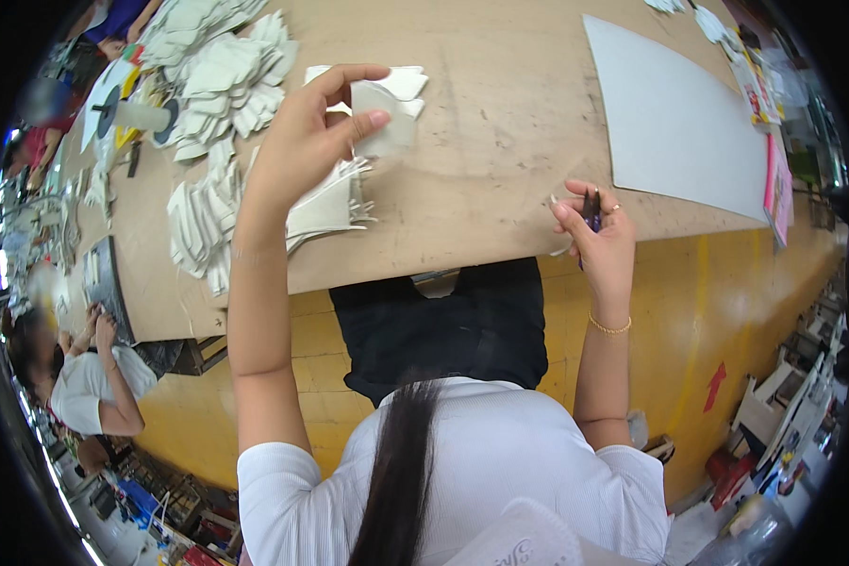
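Observation:
Raised over the table, my left hand (300, 137) is closed on a small white fabric piece (384, 111), pinched between thumb and fingers. More white cut pieces (406, 83) lie just beyond that hand. Below it, a stack of white fabric pieces (328, 206) rests near the table's front edge. Another fanned stack (201, 219) sits to its left. At the table's front edge, to the right, my right hand (606, 243) is closed around small dark thread snips (591, 209) with a purple part. My fingers partly hide the snips.
A large pile of white pieces (224, 80) covers the far left of the table (486, 156), beside a thread spool (143, 116). A pale board (679, 127) lies at the right, next to a pink pad (776, 193). Another person (99, 382) works at the left.

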A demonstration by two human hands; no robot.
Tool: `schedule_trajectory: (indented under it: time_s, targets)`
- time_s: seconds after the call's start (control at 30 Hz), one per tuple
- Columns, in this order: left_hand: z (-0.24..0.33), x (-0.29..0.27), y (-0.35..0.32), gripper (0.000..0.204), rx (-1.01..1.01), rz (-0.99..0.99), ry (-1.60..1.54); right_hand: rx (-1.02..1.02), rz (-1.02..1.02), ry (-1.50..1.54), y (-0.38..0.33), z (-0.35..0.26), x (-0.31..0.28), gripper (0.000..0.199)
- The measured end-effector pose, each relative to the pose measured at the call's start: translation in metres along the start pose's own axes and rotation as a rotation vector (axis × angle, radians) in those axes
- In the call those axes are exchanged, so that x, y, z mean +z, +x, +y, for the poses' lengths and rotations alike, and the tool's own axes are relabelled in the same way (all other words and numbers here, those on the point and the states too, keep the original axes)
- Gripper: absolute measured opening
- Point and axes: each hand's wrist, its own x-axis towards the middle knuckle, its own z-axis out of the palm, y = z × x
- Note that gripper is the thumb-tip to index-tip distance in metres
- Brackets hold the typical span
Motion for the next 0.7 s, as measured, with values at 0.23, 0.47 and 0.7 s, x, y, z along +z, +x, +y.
schedule_trajectory:
  time_s: [0.23,0.47,0.7]
  targets:
    - [0.003,0.062,-0.059,0.045,-0.163,-0.106,-0.325,0.022,-0.027,0.119,0.005,-0.006,-0.020,0.035]
    - [-0.074,0.094,-0.106,0.042,-0.041,0.200,0.530,-0.010,-0.146,-0.004,0.011,-0.014,-0.009,0.037]
    - [-0.094,0.103,-0.127,0.030,0.325,0.299,0.752,-0.016,-0.531,-0.188,0.022,-0.019,0.085,0.034]
